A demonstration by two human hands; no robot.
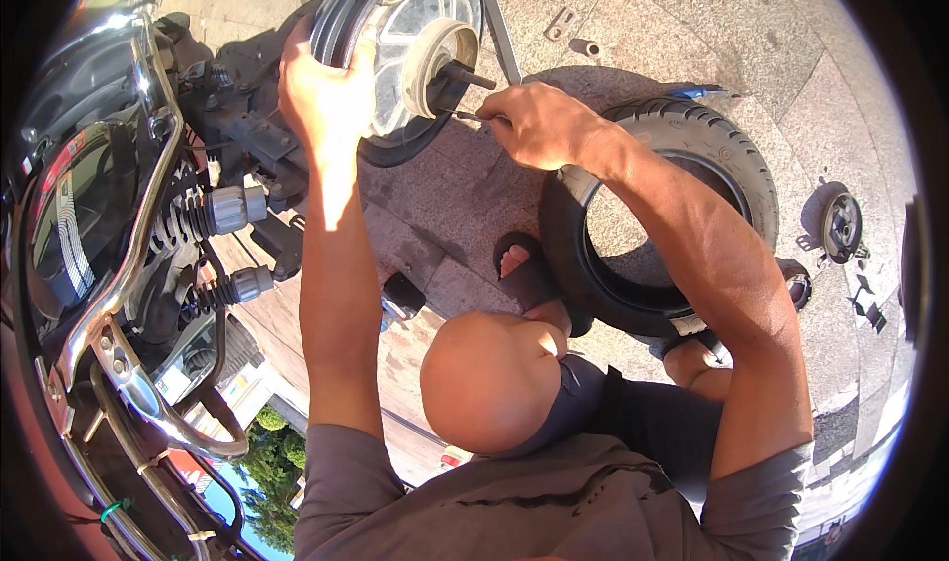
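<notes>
1. A chrome bar (163,96) and coil-spring struts (183,215) are standing left of the wheel (395,72), their hard edges narrowing the room for swinging it that way.
2. The left hand (331,106) is clamping the wheel's left edge, its thumb lying on the face side and its other fingers wrapping behind, tips hidden; it is probably steadying the wheel against pushes from the right.
3. The wheel, seemingly bare of a tyre, is leaning on edge, likely so that its hub (420,72) and axle (468,74) are facing outward within reach. I cannot tell whether its lower edge is bearing on the paving (435,200).
4. A thin tool (463,114) is pointing at the hub's lower edge; whether its tip is touching, I cannot tell.
5. The right hand (542,126) is pinching that tool, fingers together, just right of the wheel, seemingly for fine control. Paving below the wheel is offering the wrist room for dropping.
6. A loose tyre (573,240) is lying flat right of the wheel, under the right forearm (672,185), its raised edge limiting any lowering of that arm.
7. A round metal part (841,223) is lying farthest right of the wheel, presumably for being out of the way.
</notes>
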